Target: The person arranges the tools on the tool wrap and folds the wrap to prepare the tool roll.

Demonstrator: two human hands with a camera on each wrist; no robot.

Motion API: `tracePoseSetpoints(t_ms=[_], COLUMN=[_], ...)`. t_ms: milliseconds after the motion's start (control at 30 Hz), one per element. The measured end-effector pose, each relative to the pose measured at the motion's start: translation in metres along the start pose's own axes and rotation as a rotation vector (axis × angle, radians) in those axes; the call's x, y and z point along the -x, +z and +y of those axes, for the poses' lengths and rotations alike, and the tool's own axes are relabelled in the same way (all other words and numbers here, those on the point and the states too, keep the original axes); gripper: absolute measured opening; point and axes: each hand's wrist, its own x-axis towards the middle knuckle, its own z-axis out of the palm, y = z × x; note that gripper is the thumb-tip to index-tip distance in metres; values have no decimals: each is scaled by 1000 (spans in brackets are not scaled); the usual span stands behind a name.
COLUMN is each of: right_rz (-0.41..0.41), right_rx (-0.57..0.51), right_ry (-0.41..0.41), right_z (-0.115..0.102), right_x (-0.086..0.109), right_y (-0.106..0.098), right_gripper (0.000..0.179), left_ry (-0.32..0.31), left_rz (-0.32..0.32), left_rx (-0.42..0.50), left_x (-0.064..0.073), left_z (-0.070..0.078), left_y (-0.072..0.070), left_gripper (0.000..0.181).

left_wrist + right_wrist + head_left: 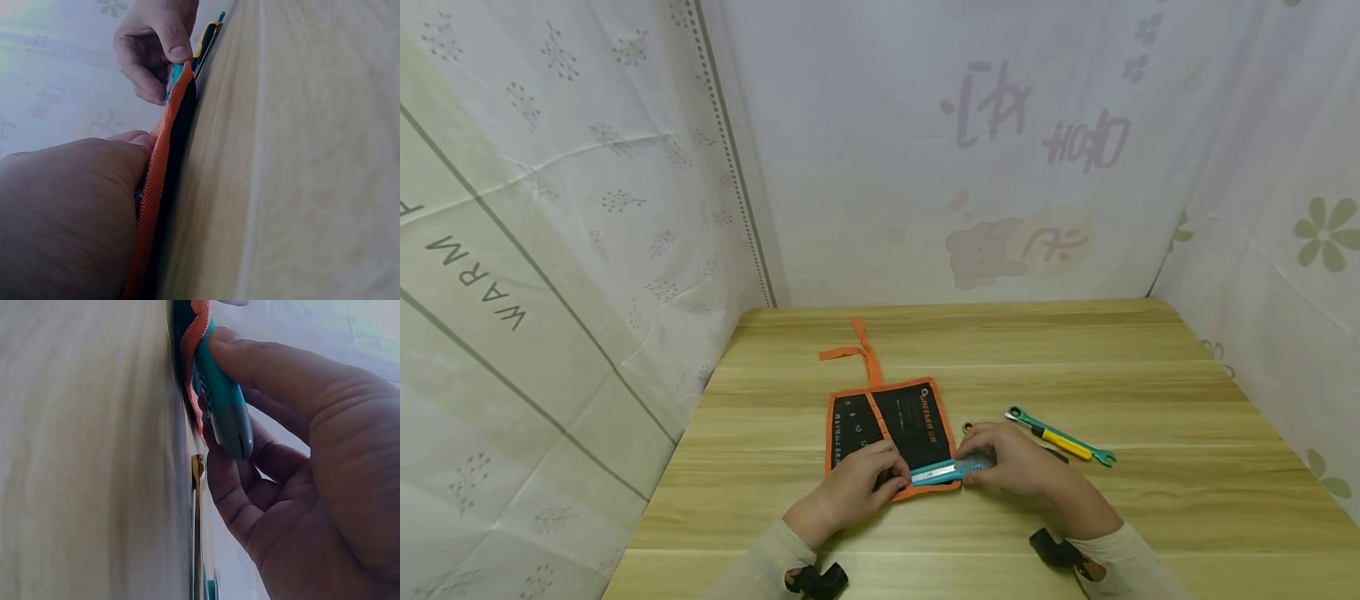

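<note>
Black pouch [917, 429] lies on the surface [1180, 392]; at its near side the left grip [861, 487] curls its fingers in, seeming to pinch the cloth. Rightward, a turquoise cutter [934, 473] spans the near right corner, its right end between the right grip's [1017, 458] thumb and fingers. Farther right rests a green wrench [1058, 430]. I'd steady the cloth and guide the cutter level, lest it snag.

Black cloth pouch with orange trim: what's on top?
A slim teal tool, held by the right grip, is over the near right corner of the pouch. The left grip covers part of its near side; what's beneath can't be seen.
</note>
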Motion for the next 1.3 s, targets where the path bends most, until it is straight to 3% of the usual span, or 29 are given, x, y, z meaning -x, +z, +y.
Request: tracePoseSetpoints(t_ms=[233, 533, 1000, 1300], right_rz=[30, 17, -1, -13], right_rx=[51, 3, 3, 68], right_ry=[14, 11, -15, -3], right_z=[8, 14, 10, 6], right_x=[5, 12, 8, 8], right_y=[-7, -17, -14, -12], right_gripper=[29, 23, 21, 19], left_ry=[-16, -53, -29, -27], left_rz=[-9, -22, -35, -37], left_rx=[1, 13, -20, -26], left_x=[-1, -1, 1, 0], left_z=[1, 4, 2, 3], left_y=[0, -2, -2, -2], left_gripper=[4, 7, 4, 4])
